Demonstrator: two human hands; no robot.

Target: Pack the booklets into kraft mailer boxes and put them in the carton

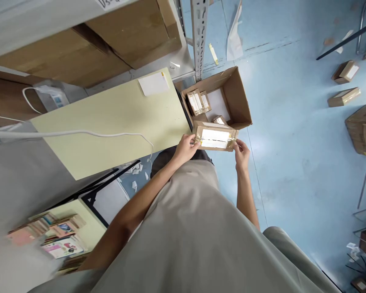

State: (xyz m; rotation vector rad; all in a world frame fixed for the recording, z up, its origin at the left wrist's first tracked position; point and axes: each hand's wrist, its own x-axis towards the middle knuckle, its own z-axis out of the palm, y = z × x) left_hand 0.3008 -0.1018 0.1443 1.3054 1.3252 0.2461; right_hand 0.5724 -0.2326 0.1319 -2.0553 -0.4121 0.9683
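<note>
Between my two hands is a small cardboard box [215, 147] with a white label and clear tape on its upper face. My left hand [186, 147] grips its left end, fingers closed at the edge. At the right end, my right hand [241, 153] pinches the box's edge by the tape. Just beyond it a large open carton [238, 97] stands on the floor. Inside that carton lie several smaller labelled parcels [196, 102] and a white sheet. The held box overlaps the carton's near side in view; whether they touch I cannot tell.
Left of the carton stands a pale yellow table [116, 122] with a white paper [154, 84] and a white cable [116, 134]. A metal shelf post [199, 40] rises behind. Several books [64, 244] lie at lower left. Parcels [344, 97] sit on the blue floor at right.
</note>
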